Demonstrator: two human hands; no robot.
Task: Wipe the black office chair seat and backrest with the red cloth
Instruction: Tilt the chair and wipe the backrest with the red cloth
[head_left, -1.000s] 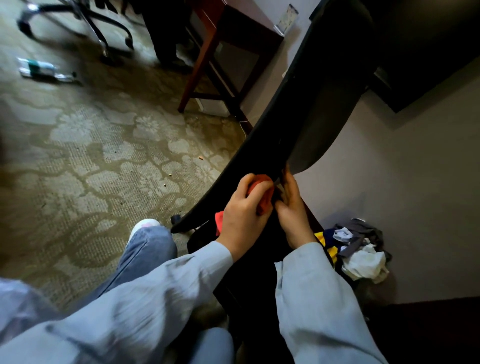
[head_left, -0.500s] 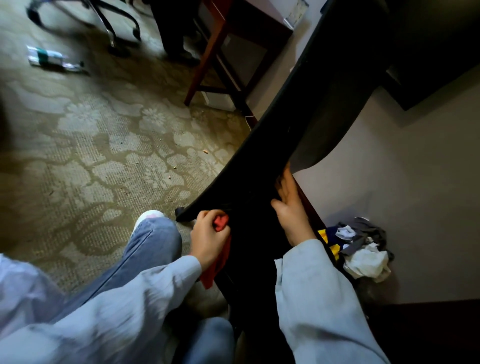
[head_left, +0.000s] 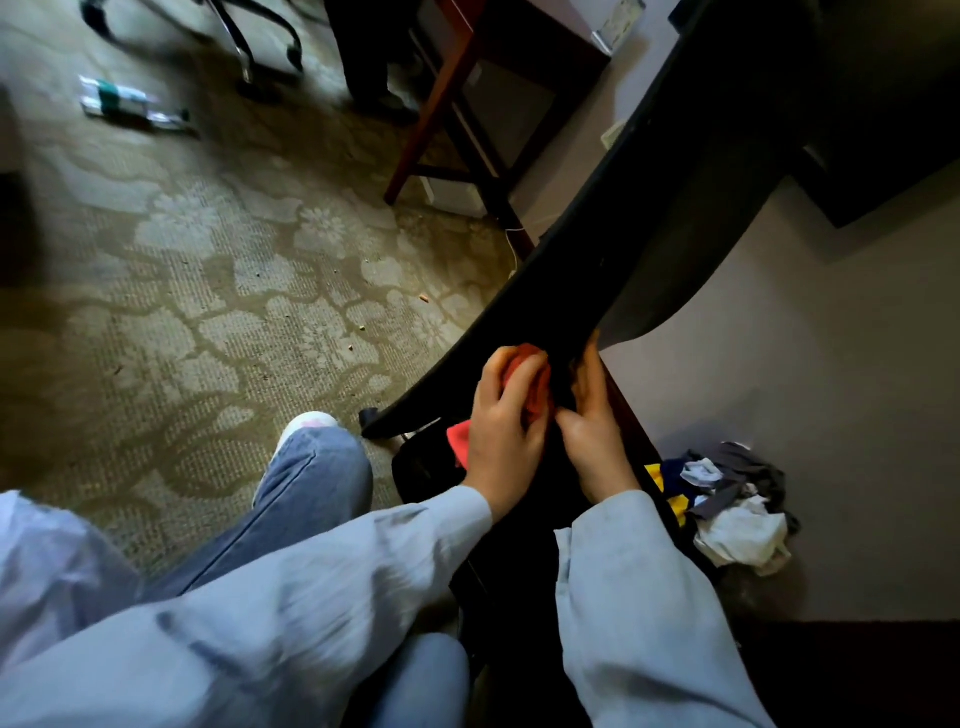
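Red cloth (head_left: 535, 389) is bunched in my left hand (head_left: 501, 421), fingers curled round it, pressed against the black office chair (head_left: 597, 270). My right hand (head_left: 592, 436) grips the chair's edge just beside it.

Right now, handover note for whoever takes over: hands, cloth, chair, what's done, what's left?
Hands: the left hand grips the cloth bunched in its fingers and presses it on the low edge of the chair. The right hand holds that same edge just beside it, steadying the tilted panel.
Cloth: mostly under the left hand, with one corner hanging out below.
Done: wiping is under way at this edge, but the pictures do not show how much is clean.
Left: the rest of the seat and backrest, most of it dark or out of view.
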